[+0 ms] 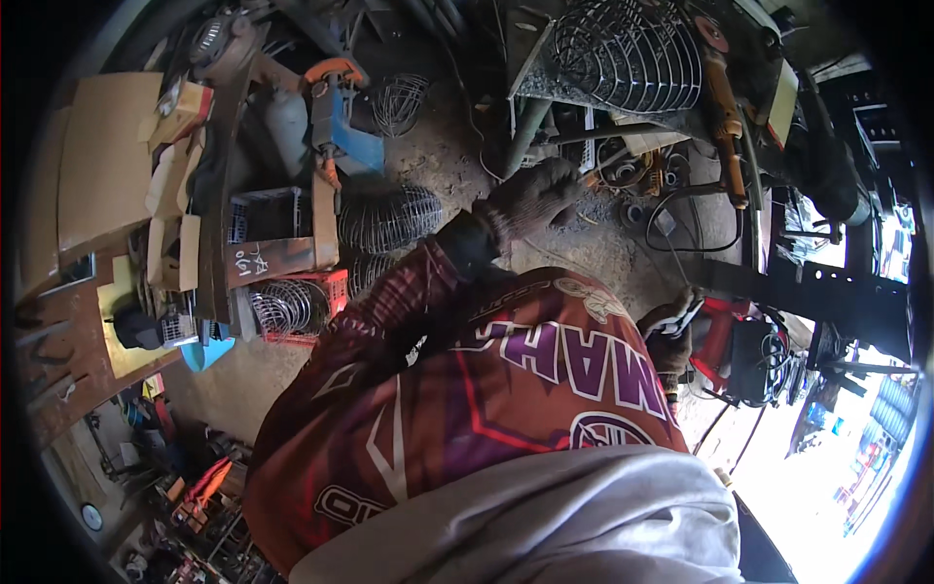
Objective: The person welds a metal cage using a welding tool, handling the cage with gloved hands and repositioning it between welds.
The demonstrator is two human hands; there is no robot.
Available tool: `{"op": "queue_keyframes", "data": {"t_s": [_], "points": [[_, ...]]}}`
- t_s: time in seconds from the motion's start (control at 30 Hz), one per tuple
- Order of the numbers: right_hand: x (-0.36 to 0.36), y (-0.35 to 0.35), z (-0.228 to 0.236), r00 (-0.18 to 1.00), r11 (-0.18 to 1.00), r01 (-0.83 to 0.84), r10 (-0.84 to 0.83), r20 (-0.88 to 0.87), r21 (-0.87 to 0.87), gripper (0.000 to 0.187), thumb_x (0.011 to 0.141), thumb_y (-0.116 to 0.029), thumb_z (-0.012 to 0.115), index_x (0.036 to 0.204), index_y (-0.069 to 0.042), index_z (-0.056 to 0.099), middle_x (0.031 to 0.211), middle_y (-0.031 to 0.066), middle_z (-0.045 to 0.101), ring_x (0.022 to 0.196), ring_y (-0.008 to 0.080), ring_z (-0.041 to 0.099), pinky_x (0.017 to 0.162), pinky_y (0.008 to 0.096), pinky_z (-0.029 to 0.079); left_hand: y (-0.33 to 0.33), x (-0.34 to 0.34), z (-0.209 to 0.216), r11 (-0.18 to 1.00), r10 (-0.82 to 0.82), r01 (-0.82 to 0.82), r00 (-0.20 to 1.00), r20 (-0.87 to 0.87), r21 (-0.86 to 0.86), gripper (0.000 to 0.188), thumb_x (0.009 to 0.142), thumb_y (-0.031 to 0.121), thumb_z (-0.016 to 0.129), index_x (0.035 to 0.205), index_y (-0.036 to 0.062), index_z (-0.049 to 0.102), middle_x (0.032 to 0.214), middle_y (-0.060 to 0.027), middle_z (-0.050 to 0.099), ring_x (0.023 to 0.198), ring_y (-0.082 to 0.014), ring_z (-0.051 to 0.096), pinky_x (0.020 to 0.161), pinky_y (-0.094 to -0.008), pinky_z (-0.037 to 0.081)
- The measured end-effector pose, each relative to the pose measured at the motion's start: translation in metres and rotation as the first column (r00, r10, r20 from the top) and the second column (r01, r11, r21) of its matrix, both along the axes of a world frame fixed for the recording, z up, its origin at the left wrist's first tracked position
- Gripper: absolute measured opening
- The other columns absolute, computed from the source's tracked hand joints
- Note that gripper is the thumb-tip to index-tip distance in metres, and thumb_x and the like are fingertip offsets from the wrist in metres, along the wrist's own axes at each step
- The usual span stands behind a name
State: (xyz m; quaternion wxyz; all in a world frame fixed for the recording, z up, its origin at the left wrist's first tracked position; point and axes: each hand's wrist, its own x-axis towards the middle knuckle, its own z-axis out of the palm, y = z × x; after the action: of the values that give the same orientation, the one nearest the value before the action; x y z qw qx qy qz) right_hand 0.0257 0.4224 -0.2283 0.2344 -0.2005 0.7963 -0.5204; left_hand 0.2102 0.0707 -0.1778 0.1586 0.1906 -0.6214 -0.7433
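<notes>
My left hand [535,198], in a dark knit work glove, reaches forward past the dark cuff of my patterned sleeve. Its fingers look curled together, and whatever they hold is hidden. Just beyond it, coiled wire and small metal parts [632,173] lie under a metal stand. My right hand [671,329], also gloved, is lower and to the right, partly covered by my red-brown jersey [506,360]. Its fingers appear bent around something I cannot make out. A round wire guard [628,58] rests on the stand ahead, with an orange angle grinder [722,92] at its right.
Stacked wire rings [389,219] stand on the floor at left, by a red crate [334,289]. A blue and orange tool [341,122] is mounted near the workbench [272,261]. Cardboard [109,161] lies far left. A black cable [693,248] loops at right, near a red-and-black machine [744,355].
</notes>
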Motion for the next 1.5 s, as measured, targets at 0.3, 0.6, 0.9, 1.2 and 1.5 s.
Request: {"op": "queue_keyframes", "data": {"t_s": [0.3,0.6,0.9,1.2,1.5], "points": [[0.014,-0.032,0.043,0.978,0.977,0.118,-0.145,-0.148,-0.176,0.048,0.081,-0.011,0.077,0.124,-0.006,0.053,0.099,0.0011,0.063,0.086,0.0127,0.062,0.074,0.0295,0.052,-0.051,-0.044,-0.009,0.956,0.186,-0.202,0.978,-0.092,-0.213,0.014,0.096,0.017,0.062,0.09,0.0057,0.058,0.072,-0.0008,0.055,0.061,-0.0082,0.053,0.058,-0.0259,0.046],[-0.04,-0.01,0.031,0.981,0.941,0.023,-0.086,-0.173,-0.337,0.058,0.085,-0.02,0.078,0.131,-0.001,0.049,0.078,0.0019,0.061,0.059,0.0119,0.058,0.051,0.0275,0.046,-0.058,-0.172,0.1,0.248,0.298,-0.204,0.946,-0.126,-0.947,0.037,0.086,0.029,0.067,0.116,0.0075,0.062,0.099,-0.0139,0.067,0.089,-0.0348,0.068,0.078,-0.0437,0.055],[-0.097,0.009,0.062,0.991,0.959,0.033,-0.067,-0.115,-0.281,0.063,0.087,-0.026,0.075,0.137,0.001,0.048,0.096,0.0025,0.064,0.085,0.0132,0.061,0.081,0.0292,0.049,-0.099,-0.243,0.091,-0.146,0.322,0.054,0.947,0.005,-0.988,0.045,0.086,0.039,0.067,0.123,0.0136,0.063,0.122,-0.0068,0.06,0.097,-0.032,0.067,0.084,-0.0453,0.054],[-0.115,0.007,0.055,0.987,0.931,0.034,-0.089,-0.135,-0.364,0.065,0.088,-0.02,0.073,0.142,0.0,0.045,0.094,0.0028,0.064,0.078,0.0125,0.064,0.069,0.0276,0.052,-0.102,-0.279,0.139,-0.176,0.453,0.57,0.771,0.448,-0.803,0.046,0.088,0.049,0.058,0.104,0.0077,0.073,0.098,-0.0176,0.071,0.095,-0.0357,0.068,0.086,-0.047,0.053],[-0.096,0.004,0.045,0.992,0.905,0.077,-0.113,-0.062,-0.419,0.061,0.086,-0.021,0.073,0.138,0.0,0.047,0.092,0.0079,0.066,0.076,0.0181,0.066,0.071,0.0342,0.056,-0.1,-0.245,0.126,-0.224,0.275,0.561,0.821,0.501,-0.797,0.046,0.085,0.047,0.064,0.104,0.0061,0.071,0.102,-0.0167,0.069,0.097,-0.0358,0.067,0.087,-0.0467,0.051]]}}
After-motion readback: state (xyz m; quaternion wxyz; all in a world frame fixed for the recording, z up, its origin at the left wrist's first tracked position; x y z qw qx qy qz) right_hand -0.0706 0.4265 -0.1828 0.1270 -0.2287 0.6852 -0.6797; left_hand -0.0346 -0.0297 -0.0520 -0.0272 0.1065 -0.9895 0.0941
